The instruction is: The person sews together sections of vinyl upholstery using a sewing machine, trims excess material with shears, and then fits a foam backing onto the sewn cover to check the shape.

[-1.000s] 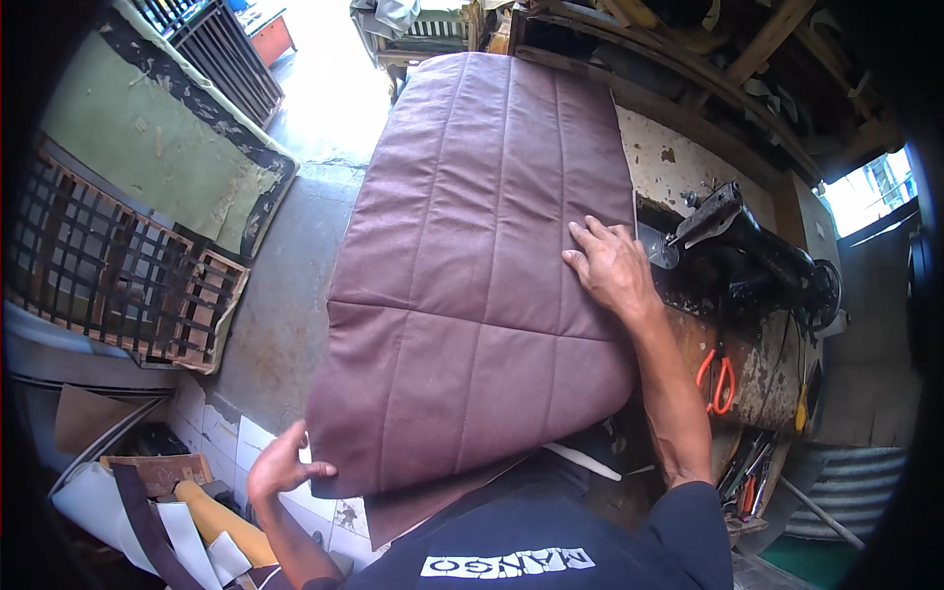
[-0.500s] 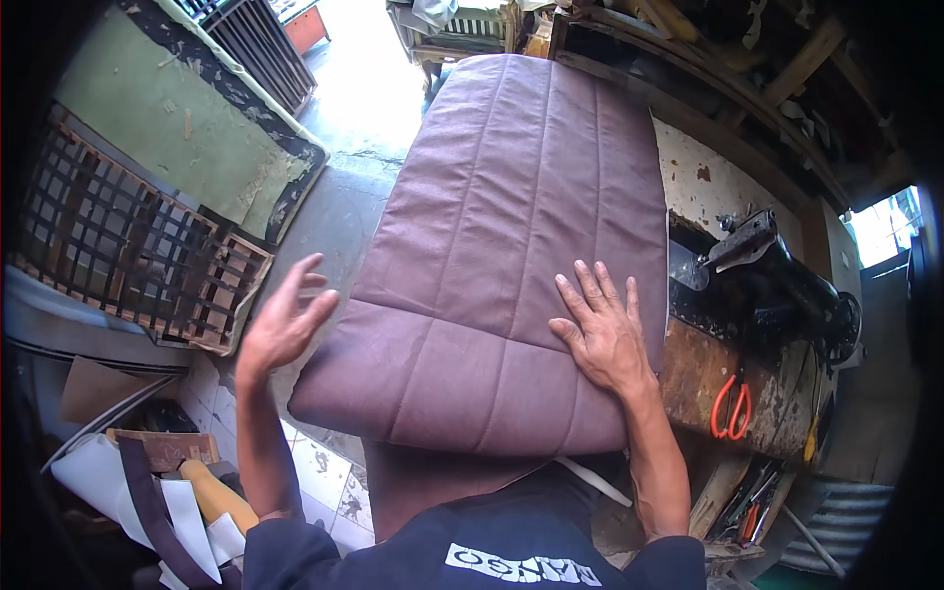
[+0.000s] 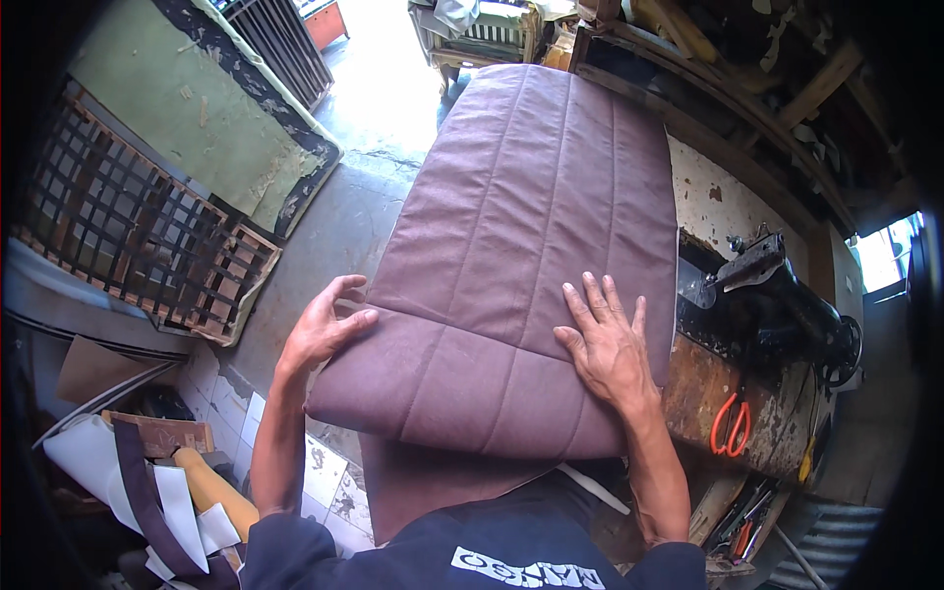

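Note:
A quilted maroon panel (image 3: 521, 216), stitched in long channels with a cross seam, lies over the bench in front of me, its near end bent in a rounded fold. A maroon flap (image 3: 433, 492) hangs beneath that end. My left hand (image 3: 324, 329) is at the panel's left edge beside the cross seam, fingers apart and curved, thumb over the edge. My right hand (image 3: 600, 349) lies spread on the panel's right part, across the seam. To its right are a black sewing machine (image 3: 787, 305) and orange-handled pliers (image 3: 730, 428).
Upholstered frames with green fabric (image 3: 197, 128) and dark webbing (image 3: 138, 216) lean at left. Offcuts (image 3: 206, 492) lie at lower left. A wooden rack (image 3: 747, 59) stands at upper right, tools (image 3: 747, 521) sit below the bench, and grey floor (image 3: 349, 216) runs along the left.
My left hand has left the lower corner and risen to the seam's left end. My right hand has slid nearer me and spread. The panel's near end now sits higher and more bent.

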A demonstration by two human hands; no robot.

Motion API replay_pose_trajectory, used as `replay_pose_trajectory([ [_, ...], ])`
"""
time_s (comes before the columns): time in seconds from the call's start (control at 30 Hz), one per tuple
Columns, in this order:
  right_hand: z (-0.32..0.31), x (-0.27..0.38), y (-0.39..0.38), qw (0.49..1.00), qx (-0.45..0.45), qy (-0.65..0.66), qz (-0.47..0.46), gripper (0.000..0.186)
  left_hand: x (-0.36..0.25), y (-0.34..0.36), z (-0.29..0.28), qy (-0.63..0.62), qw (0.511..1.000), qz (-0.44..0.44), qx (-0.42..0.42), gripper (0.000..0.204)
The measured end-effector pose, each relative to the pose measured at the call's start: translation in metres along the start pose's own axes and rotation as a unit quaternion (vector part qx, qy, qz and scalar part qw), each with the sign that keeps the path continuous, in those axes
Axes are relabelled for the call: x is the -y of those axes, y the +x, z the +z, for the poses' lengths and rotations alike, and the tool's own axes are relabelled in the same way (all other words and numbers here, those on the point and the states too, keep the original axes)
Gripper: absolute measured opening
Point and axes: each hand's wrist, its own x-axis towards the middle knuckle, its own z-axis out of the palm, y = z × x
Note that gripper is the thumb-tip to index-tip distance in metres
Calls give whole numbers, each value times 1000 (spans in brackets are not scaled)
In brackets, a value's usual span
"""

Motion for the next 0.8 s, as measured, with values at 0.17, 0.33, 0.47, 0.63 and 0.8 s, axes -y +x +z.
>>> replay_pose_trajectory([
  [0.17,17,25,4,998,1,10,-69,64,-11,29,3,113,993,-17,-10,60],
  [0.33,20,22,-1,998,-17,20,-63,74,-19,26,12,-88,996,11,4,36],
  [0.47,16,16,-9,996,-2,-7,-87,77,8,27,19,-91,995,0,-41,32],
  [0.63,5,-16,-33,999,27,-31,-20,81,1,24,25,-115,992,37,-46,27],
  [0.8,4,-37,-59,993,-60,-66,72,73,-8,27,33,-78,994,64,-47,26],
])
